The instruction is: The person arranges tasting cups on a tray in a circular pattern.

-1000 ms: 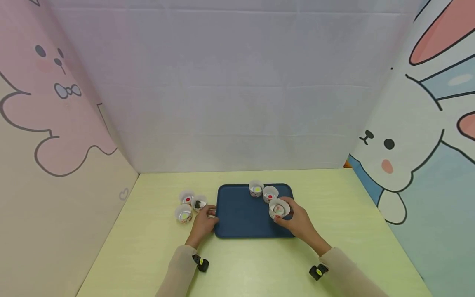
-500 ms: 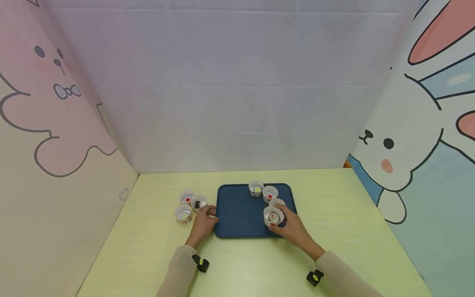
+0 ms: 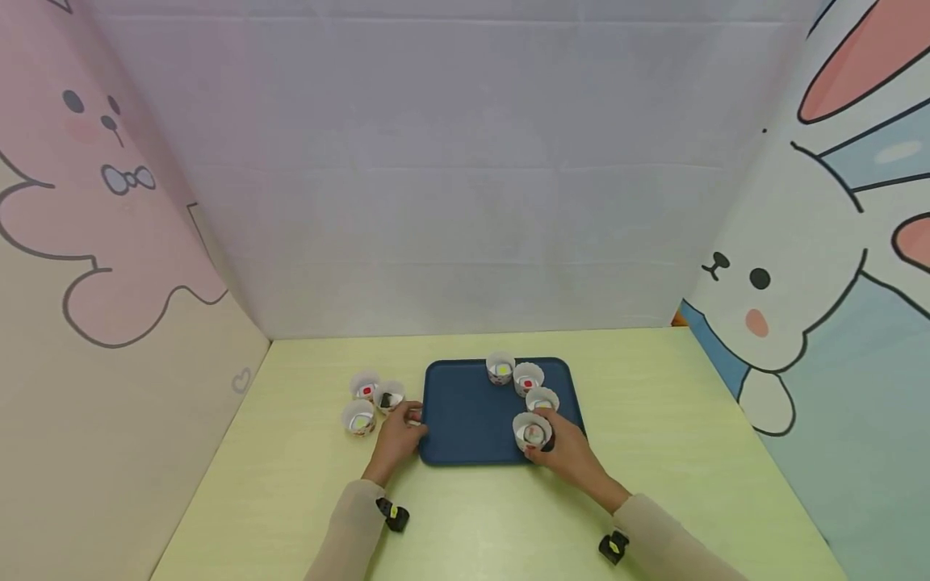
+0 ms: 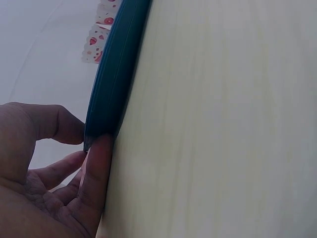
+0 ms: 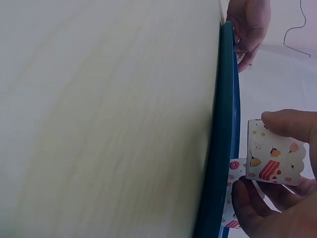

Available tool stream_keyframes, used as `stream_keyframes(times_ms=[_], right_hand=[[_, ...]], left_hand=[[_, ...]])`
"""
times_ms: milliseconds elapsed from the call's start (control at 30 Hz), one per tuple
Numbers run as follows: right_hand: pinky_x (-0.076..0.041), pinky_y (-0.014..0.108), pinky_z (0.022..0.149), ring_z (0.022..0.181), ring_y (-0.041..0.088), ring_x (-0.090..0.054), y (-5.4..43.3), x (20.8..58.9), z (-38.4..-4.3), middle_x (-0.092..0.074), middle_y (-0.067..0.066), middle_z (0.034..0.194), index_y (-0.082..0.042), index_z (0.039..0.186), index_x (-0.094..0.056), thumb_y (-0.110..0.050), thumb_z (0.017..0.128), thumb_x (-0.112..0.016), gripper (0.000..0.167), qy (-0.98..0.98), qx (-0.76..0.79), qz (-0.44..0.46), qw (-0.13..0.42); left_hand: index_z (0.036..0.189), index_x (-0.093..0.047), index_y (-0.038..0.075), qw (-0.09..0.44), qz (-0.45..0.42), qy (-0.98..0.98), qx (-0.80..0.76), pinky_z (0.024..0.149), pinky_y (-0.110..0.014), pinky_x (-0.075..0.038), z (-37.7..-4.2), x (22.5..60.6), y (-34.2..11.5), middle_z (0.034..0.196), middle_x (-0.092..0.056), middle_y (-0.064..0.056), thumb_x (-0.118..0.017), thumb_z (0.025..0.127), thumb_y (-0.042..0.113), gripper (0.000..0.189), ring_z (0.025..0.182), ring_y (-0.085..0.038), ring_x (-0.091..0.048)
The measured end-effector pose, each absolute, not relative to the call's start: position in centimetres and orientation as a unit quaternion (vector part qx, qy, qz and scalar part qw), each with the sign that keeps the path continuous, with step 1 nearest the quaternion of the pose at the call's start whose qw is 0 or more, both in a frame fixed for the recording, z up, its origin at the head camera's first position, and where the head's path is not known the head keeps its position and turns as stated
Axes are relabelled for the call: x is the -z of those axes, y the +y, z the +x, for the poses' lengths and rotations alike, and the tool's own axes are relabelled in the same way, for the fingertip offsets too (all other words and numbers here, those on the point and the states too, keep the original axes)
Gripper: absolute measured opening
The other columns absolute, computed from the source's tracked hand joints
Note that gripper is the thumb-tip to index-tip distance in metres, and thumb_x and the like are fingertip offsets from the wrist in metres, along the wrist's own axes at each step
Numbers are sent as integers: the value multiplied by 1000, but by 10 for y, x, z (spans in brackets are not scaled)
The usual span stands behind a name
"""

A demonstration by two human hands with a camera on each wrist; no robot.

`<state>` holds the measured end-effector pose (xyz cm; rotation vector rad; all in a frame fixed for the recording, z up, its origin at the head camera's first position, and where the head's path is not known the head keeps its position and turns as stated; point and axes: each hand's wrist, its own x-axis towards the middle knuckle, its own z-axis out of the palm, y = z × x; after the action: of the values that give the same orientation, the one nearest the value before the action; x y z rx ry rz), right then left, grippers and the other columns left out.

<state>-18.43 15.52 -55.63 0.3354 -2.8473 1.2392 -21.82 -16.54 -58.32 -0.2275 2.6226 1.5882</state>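
My right hand (image 3: 570, 453) grips a white paper baking cup (image 5: 273, 153) by its side, thumb and fingers around it. Cakes and fruit are printed on that cup, and a small pale round piece shows inside it in the head view. It is over the front right part of a dark blue tray (image 3: 465, 420). Behind it a line of three more cups runs back along the tray: one partly hidden (image 3: 542, 398), one with a red piece (image 3: 528, 379), one with a yellow-green piece (image 3: 500, 369). At the tray's left edge, my left hand (image 3: 395, 440) pinches the rim (image 4: 111, 94).
Three more cups stand left of the tray near my left hand: one with a red piece (image 3: 366, 386), one with a dark piece (image 3: 388, 397), one with a yellow-green piece (image 3: 359, 419). The pale wooden table (image 3: 312, 484) ends at a white back wall (image 3: 465, 266).
My right hand has carried its cup left and toward the front of the tray, uncovering another cup behind it. My left hand has stayed at the tray's left edge.
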Motion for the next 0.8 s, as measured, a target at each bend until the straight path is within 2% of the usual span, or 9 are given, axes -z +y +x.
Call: stream_keyframes(times_ms=[167,267,800], right_hand=[[-50,44,90,108,24,-63,151,558,-184,-67,8,121,-11,129,-58,-20,74,-85,62,-916,-386,109,19],[-50,47,94,113,27,-63,149,560,-184,-67,9,124,-10,129,-58,-20,75,-84,62,-919,-379,106,15],[-52,48,88,108,30,-65,146,567,-183,-68,11,121,-8,129,-59,-20,73,-86,63,-931,-349,105,27]], left_hand=[[125,-61,2,21,-62,858,-509,59,-28,-48,-219,584,-165,102,-63,-13,-64,80,5,46,73,-15,-57],[124,-61,0,12,-58,863,-502,61,-27,-47,-220,584,-165,99,-64,-13,-64,78,3,46,72,-13,-56],[126,-60,1,18,-51,861,-505,63,-28,-47,-217,582,-165,101,-63,-14,-64,81,5,45,74,-15,-57]])
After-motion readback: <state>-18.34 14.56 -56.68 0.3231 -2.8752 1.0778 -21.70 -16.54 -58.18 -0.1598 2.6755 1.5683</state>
